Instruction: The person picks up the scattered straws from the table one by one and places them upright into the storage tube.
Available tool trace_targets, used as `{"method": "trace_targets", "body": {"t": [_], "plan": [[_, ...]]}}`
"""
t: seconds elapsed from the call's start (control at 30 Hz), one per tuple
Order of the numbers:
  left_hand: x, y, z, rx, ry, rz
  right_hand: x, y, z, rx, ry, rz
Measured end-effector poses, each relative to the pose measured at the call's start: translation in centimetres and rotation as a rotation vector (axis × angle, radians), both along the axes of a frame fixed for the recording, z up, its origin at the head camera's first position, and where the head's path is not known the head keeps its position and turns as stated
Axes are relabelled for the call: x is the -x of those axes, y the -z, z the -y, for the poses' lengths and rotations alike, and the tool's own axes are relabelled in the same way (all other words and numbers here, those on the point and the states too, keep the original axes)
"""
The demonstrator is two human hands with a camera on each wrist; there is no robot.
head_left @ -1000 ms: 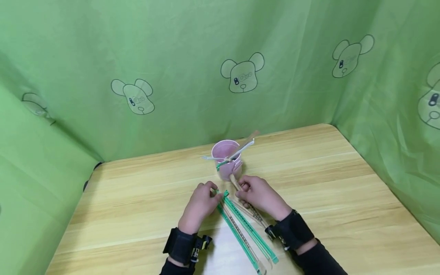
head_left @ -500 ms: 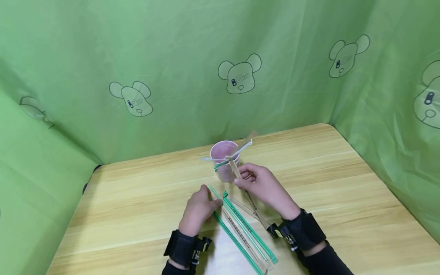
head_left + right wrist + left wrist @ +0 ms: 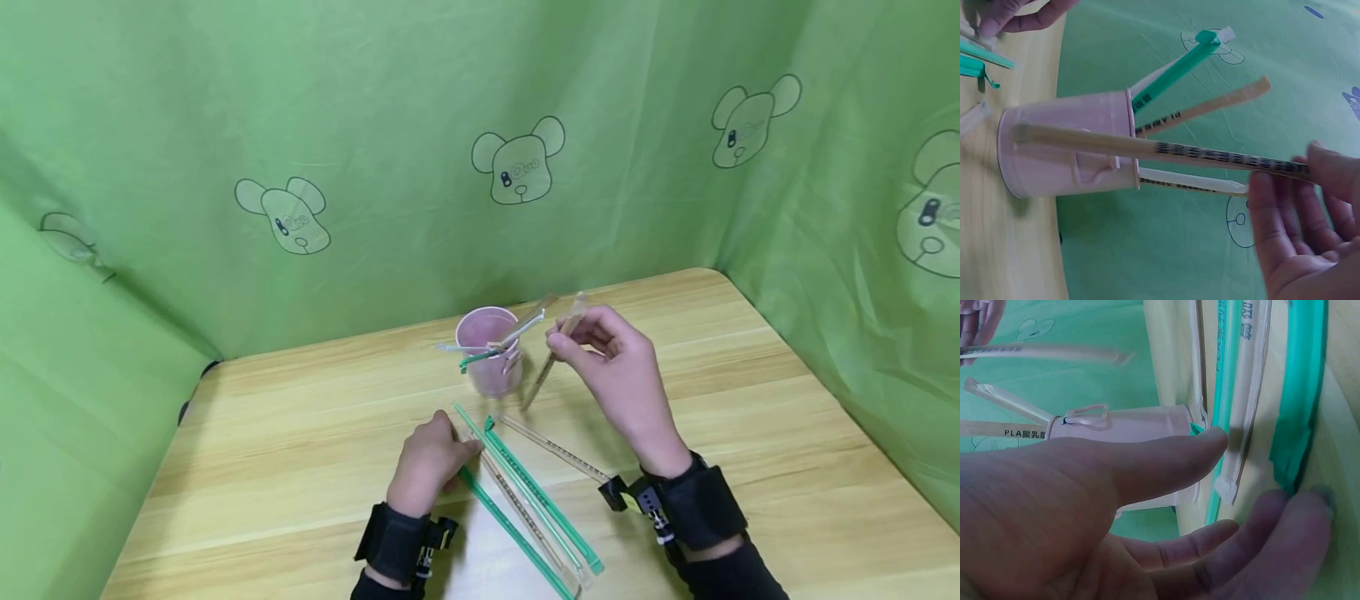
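Note:
My right hand (image 3: 626, 379) pinches a brown paper-wrapped straw (image 3: 1135, 149) near its upper end. The straw's lower end hangs just right of a small pink bucket (image 3: 495, 382). Several wrapped straws lean out of the bucket, including a green one (image 3: 1169, 75) and a brown one (image 3: 1210, 107). My left hand (image 3: 426, 458) rests at the far ends of straws lying on the table, thumb and fingers apart in the left wrist view. Among these are a green-wrapped straw (image 3: 540, 493) and a brown-wrapped one (image 3: 525, 508).
Another brown-wrapped straw (image 3: 558, 452) lies apart, toward my right wrist. The wooden table (image 3: 300, 417) ends at the back against a green curtain (image 3: 390, 125) with printed bear heads. A small handle (image 3: 1094, 169) is on the bucket's side.
My right hand has lifted the brown straw off the table, moving up and right and tilting it steeply beside the bucket. My left hand has shifted slightly among the straws.

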State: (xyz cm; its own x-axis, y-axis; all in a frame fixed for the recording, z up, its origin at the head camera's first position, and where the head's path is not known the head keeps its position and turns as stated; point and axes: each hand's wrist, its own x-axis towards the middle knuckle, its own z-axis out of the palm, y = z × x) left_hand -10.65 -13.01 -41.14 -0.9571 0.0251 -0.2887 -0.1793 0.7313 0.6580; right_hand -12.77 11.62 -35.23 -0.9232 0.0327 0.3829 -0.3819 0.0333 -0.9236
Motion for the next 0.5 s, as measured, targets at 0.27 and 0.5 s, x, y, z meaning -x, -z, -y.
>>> {"method": "trace_targets", "body": {"t": [0.27,0.5], "plan": [[-0.23,-0.23,-0.26,-0.027,0.016,0.004,-0.4,-0.63,-0.08,0.146,0.026,-0.191],[-0.17,-0.09,-0.81,-0.042,0.034,0.003,-0.61,-1.03,0.22,0.238,0.056,-0.348]]}}
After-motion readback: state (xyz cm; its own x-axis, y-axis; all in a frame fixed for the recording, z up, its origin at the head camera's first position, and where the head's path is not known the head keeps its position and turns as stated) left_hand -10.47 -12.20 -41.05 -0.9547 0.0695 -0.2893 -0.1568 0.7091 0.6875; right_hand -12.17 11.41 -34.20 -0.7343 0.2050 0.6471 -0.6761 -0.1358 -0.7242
